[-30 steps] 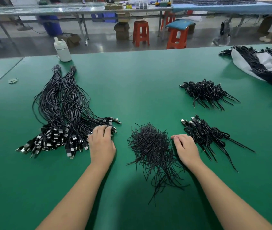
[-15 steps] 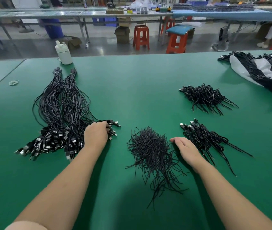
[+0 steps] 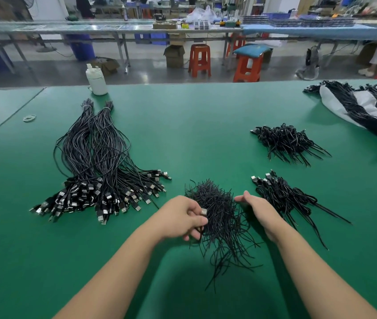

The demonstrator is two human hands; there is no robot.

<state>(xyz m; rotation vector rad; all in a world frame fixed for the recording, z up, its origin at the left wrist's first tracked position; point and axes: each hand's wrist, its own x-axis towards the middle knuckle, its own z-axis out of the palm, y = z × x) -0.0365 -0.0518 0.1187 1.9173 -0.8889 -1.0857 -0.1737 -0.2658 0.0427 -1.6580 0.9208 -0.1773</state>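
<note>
Head view: pinching USB plug [image 3: 203, 212] in left hand [image 3: 180, 217], fingers clamped on it, just above twist-tie pile [image 3: 219, 203] on surface [image 3: 183, 134]; hovering right hand [image 3: 261, 210] beside pile, fingers apart. Probably needing next: teasing out single tie.

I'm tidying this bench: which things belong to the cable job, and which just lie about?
Job: left hand pinching a cable plug; right hand beside the tie pile; loose cables; tied cables.
Lying about: white bottle; rubber bands; bagged cables.

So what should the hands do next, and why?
Probably the right hand should pinch one tie from the black tie pile: it lies open at the pile's edge, while the left hand pinches a cable plug.
</note>
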